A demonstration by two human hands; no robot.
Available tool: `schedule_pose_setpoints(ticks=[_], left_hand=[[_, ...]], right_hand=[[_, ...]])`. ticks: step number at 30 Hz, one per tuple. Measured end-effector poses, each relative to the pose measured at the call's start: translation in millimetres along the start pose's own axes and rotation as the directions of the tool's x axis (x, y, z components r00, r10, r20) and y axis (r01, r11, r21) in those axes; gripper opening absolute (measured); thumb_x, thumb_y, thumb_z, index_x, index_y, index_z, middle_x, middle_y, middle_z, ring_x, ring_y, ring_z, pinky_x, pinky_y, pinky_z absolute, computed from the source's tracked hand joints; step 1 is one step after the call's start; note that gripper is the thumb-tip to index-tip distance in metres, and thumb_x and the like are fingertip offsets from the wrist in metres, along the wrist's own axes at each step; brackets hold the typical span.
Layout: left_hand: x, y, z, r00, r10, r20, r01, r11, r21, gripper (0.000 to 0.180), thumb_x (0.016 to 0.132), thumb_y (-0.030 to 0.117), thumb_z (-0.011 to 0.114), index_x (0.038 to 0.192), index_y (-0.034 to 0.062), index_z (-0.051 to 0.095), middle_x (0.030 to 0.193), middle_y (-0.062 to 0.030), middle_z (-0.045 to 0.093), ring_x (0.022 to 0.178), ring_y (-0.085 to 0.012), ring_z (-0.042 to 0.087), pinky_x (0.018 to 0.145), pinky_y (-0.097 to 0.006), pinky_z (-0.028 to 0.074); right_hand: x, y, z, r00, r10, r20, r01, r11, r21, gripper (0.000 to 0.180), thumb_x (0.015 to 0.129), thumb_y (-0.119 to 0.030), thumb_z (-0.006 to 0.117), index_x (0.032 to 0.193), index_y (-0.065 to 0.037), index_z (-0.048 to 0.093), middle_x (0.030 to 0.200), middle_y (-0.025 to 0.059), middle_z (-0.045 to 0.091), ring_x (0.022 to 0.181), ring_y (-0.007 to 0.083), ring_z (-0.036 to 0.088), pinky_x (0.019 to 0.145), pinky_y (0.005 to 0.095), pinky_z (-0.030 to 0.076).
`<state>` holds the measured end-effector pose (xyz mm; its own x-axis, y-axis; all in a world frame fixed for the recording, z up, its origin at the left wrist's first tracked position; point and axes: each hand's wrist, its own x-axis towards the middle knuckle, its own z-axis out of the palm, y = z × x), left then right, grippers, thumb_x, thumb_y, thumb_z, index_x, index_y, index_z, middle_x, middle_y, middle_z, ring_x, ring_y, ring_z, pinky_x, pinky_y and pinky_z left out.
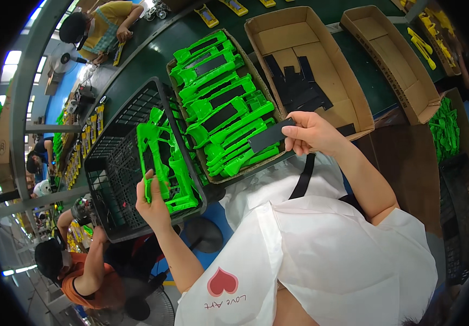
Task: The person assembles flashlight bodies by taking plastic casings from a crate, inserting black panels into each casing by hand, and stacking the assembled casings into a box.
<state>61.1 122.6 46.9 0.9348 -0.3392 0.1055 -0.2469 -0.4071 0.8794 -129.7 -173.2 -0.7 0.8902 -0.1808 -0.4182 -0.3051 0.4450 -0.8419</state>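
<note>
My right hand (315, 132) pinches one end of a flat black rectangular strip (267, 137), its other end reaching over the near right corner of a cardboard box. That box is packed with bright green plastic frames (212, 108), several of which have black strips lying in them. On the left, my left hand (154, 202) has its fingers closed around the edge of a green plastic frame (155, 142). This frame is at the right side of a black plastic crate (117, 234), with more green parts (183, 187) close beside it.
A shallow cardboard box (356, 103) holds a pile of black strips (299, 89). Farther right stands another long cardboard box (392, 65). Yellow parts (207, 16) lie along the green table. Co-workers (96, 277) sit at the left, and a fan (150, 309) stands at lower left.
</note>
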Motion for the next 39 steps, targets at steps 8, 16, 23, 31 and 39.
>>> schedule_pose_setpoints(ticks=[8,16,23,31,39], left_hand=[[-18,25,73,0.713,-0.127,0.689,0.45,0.837,-0.311,0.019,0.078,-0.001,0.057,0.097,-0.0013,0.056,0.078,-0.0071,0.058,0.063,-0.0143,0.058,0.051,-0.025,0.045],[-15,15,72,0.642,-0.133,0.755,0.519,0.8,-0.301,0.016,0.083,0.003,0.053,0.098,-0.0019,0.056,0.077,-0.0075,0.059,0.064,-0.013,0.057,0.054,-0.024,0.045],[-18,11,71,0.655,-0.197,0.729,0.545,0.792,-0.276,0.015,0.081,0.004,0.055,0.094,-0.0028,0.056,0.074,-0.0088,0.06,0.063,-0.0141,0.059,0.053,-0.025,0.046],[-18,1,72,0.649,-0.205,0.733,0.599,0.732,-0.326,0.015,0.082,0.004,0.054,0.093,-0.0043,0.055,0.075,-0.0096,0.06,0.063,-0.0164,0.06,0.053,-0.026,0.048],[-17,4,78,0.604,-0.246,0.758,0.627,0.734,-0.262,0.014,0.082,0.004,0.053,0.093,-0.0044,0.055,0.074,-0.0103,0.06,0.063,-0.0165,0.059,0.054,-0.027,0.048]], right_hand=[[-2,-27,49,0.997,-0.047,0.056,0.055,0.985,-0.161,0.018,0.087,-0.018,0.049,0.095,-0.002,0.05,0.062,0.0072,0.059,0.045,0.0077,0.053,0.038,0.0161,0.037],[-6,-29,49,0.994,-0.031,0.104,0.081,0.852,-0.517,0.025,0.085,-0.02,0.052,0.067,-0.002,0.048,0.048,0.0023,0.052,0.038,0.005,0.043,0.037,0.0217,0.033],[-2,-25,54,0.999,-0.042,-0.004,0.03,0.767,-0.641,0.025,0.084,-0.019,0.053,0.066,-0.002,0.048,0.048,0.0017,0.051,0.038,0.0047,0.042,0.036,0.0215,0.031],[-6,-27,53,0.999,0.033,0.005,-0.026,0.848,-0.529,0.024,0.085,-0.018,0.053,0.067,-0.001,0.049,0.048,0.0012,0.05,0.037,0.0039,0.04,0.035,0.0204,0.03],[-3,-18,61,0.997,0.026,-0.078,-0.071,0.754,-0.653,0.027,0.084,-0.019,0.052,0.066,-0.001,0.047,0.047,0.0035,0.052,0.037,0.0062,0.045,0.036,0.0229,0.033]])
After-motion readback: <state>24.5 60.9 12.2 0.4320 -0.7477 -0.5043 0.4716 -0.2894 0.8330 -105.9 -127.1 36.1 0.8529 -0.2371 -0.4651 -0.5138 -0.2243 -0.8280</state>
